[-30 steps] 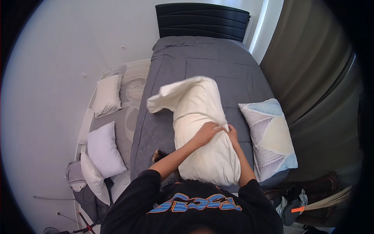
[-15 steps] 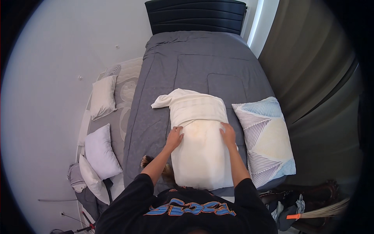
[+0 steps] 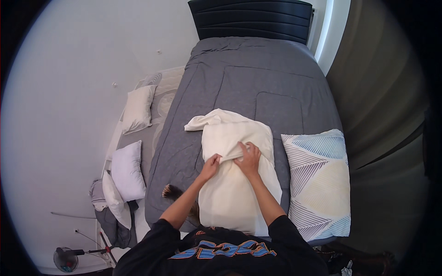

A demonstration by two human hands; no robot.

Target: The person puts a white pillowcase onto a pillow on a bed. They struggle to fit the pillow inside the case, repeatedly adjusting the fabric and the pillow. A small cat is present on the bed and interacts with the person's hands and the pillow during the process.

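Note:
A cream pillow lies lengthwise on the bed before me, its near end against my shirt. An off-white pillowcase covers its far half, with a loose corner trailing off to the left. My left hand is closed on the case's open edge at the pillow's middle. To its right, my right hand pinches the same edge, fingers bent over the bunched cloth and partly spread. The fabric is drawn into a fold between the two hands.
A grey comforter covers the bed. To the right lies a patterned pillow. Lower at the left, a mattress bears a beige pillow, a pale pillow and another pillow. A brown bristly thing rests beside my left forearm.
Both hands have left the pillow's sides and come together on the pillowcase's edge. That edge now reaches closer to me, with a bunched fold. The view has shifted, so the bed sits farther right.

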